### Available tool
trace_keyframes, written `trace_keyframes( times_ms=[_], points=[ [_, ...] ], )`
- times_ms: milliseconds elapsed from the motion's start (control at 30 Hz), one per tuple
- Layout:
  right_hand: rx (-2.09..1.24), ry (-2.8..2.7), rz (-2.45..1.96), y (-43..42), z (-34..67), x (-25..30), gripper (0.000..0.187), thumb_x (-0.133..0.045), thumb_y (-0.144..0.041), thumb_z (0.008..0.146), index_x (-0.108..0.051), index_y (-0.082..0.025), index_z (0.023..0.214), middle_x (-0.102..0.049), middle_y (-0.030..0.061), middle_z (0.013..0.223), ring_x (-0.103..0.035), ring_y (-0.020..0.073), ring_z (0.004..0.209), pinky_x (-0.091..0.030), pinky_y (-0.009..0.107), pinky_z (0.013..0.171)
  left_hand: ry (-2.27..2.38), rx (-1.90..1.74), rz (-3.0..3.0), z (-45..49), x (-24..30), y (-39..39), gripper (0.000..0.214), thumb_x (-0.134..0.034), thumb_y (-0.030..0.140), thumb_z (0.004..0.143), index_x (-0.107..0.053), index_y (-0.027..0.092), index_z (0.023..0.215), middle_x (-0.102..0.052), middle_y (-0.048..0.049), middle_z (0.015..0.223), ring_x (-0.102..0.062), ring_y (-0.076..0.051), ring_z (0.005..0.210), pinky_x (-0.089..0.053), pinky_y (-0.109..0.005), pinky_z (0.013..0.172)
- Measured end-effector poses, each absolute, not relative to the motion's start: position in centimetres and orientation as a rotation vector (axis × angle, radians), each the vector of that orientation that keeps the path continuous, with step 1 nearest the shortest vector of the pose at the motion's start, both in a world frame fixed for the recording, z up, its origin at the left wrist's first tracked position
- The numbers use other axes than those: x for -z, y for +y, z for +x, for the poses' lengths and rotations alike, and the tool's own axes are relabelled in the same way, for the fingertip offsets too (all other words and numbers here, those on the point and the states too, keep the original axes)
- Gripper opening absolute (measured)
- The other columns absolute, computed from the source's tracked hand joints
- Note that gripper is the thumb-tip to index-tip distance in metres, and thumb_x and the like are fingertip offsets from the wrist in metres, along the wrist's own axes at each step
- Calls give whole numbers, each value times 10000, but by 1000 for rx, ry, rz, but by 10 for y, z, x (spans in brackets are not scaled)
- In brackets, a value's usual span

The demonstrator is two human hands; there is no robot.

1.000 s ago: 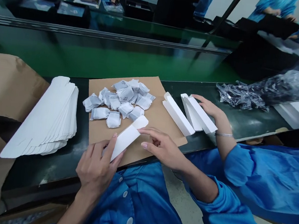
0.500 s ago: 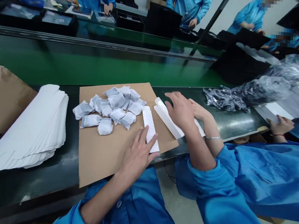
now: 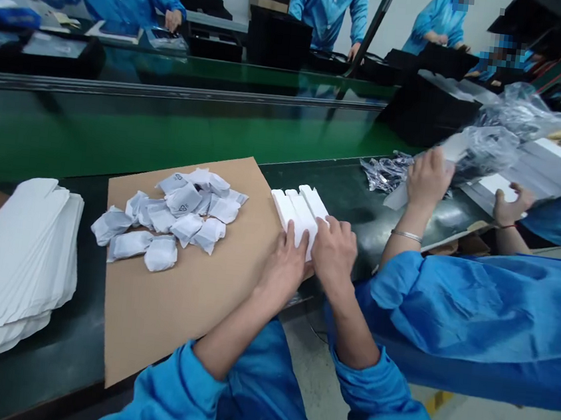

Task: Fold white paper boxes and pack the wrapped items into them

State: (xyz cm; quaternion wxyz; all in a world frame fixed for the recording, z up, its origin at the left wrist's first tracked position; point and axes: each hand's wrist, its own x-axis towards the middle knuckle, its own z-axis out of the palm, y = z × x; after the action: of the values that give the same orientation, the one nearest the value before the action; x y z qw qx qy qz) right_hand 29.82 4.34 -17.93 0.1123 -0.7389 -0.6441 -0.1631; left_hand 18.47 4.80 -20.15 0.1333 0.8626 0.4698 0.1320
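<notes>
Narrow white folded-card pieces (image 3: 296, 212) lie side by side, lengthwise away from me, at the right edge of a brown cardboard sheet (image 3: 173, 319). My left hand (image 3: 283, 264) is closed at their near end, its fingertips on the left and middle pieces. My right hand (image 3: 335, 252) grips the rightmost white piece (image 3: 314, 201) from its right side, thumb toward the left hand. The hands nearly touch and hide the near ends. Left of them on the sheet sits a loose pile of small white paper-wrapped packets (image 3: 180, 209).
A stack of flat white card blanks (image 3: 19, 263) lies at the left. A co-worker's hand (image 3: 429, 179) at the right holds a translucent white piece near clear plastic bags (image 3: 497, 149). The green conveyor (image 3: 168, 135) runs behind the table, with people working beyond it.
My right hand has come down and left onto the white pieces, which now sit together. The co-worker's hand has moved away right with a translucent piece. My view has shifted right.
</notes>
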Motion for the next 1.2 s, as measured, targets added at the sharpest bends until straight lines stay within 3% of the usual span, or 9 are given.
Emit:
trace_keyframes(
  times_ms=[233, 433, 567, 667, 700, 833, 967, 1067, 1200],
  points=[
    [621, -1751, -1735, -13, 322, 189, 239, -506, -203, 930, -676, -139, 1086, -715, 116, 1049, -629, 257, 953, -463, 368, 827, 1324, -351, 2454, 251, 190, 71, 504, -404, 220, 968, -373, 81, 1452, -243, -310, 1542, -422, -408, 1350, -572, -416, 853],
    [660, -1646, -1404, -18, 304, 190, 386, -668, -115, 772, -687, -198, 1149, -744, 138, 982, -703, 316, 879, -535, 405, 764, 1341, -442, 2568, 207, 154, 55, 442, -357, 293, 992, -429, 245, 1424, -377, -88, 1545, -483, -189, 1322, -486, -223, 917],
    [318, -1758, -1186, -17, 250, 187, 393, -652, -81, 785, -658, -213, 1156, -738, 96, 964, -706, 269, 876, -551, 398, 811, 2039, -503, 2286, 51, 135, 25, 485, -487, 455, 925, -476, 251, 1364, -529, -66, 1422, -478, -211, 1314, -414, -335, 1080],
    [70, -1903, -912, -13, 191, 182, 311, -604, -66, 826, -646, -182, 1111, -733, 94, 962, -699, 231, 893, -548, 376, 835, 2571, -482, 1894, -77, 123, 23, 621, -463, 377, 930, -361, 13, 1423, -398, -301, 1460, -416, -404, 1337, -360, -596, 1060],
    [1, -1936, -842, -12, 171, 180, 298, -578, -66, 843, -645, -177, 1111, -732, 99, 978, -695, 226, 904, -547, 374, 832, 2660, -449, 1804, -109, 122, 26, 651, -498, 392, 909, -372, 5, 1418, -401, -322, 1446, -418, -442, 1322, -364, -634, 1028],
    [-179, -2029, -709, -8, 105, 172, 285, -487, -86, 897, -660, -163, 1110, -733, 109, 992, -686, 222, 889, -535, 365, 753, 2751, -377, 1670, -162, 127, 31, 607, -555, 463, 863, -487, 153, 1380, -608, -203, 1281, -569, -387, 1176, -473, -532, 934],
    [-376, -2015, -701, -4, 70, 170, 282, -453, -124, 928, -667, -162, 1107, -728, 112, 1007, -675, 219, 924, -519, 364, 780, 2851, -510, 1634, -157, 138, 22, 549, -480, 422, 898, -482, 185, 1392, -634, -161, 1245, -583, -344, 1149, -475, -476, 923],
    [-778, -1879, -847, 7, 55, 170, 266, -483, -164, 918, -658, -173, 1117, -715, 96, 994, -663, 215, 929, -509, 378, 842, 2897, -639, 1617, -153, 145, 18, 540, -404, 372, 931, -422, 184, 1438, -636, -144, 1241, -579, -317, 1136, -464, -464, 929],
    [-1278, -1668, -1044, 24, 39, 172, 368, -571, -170, 852, -589, -194, 1219, -683, 68, 1031, -661, 186, 894, -519, 379, 868, 2827, -681, 1674, -158, 154, 23, 497, -504, 462, 886, -598, 180, 1283, -631, -147, 1222, -550, -325, 1132, -464, -452, 917]
  ],
)
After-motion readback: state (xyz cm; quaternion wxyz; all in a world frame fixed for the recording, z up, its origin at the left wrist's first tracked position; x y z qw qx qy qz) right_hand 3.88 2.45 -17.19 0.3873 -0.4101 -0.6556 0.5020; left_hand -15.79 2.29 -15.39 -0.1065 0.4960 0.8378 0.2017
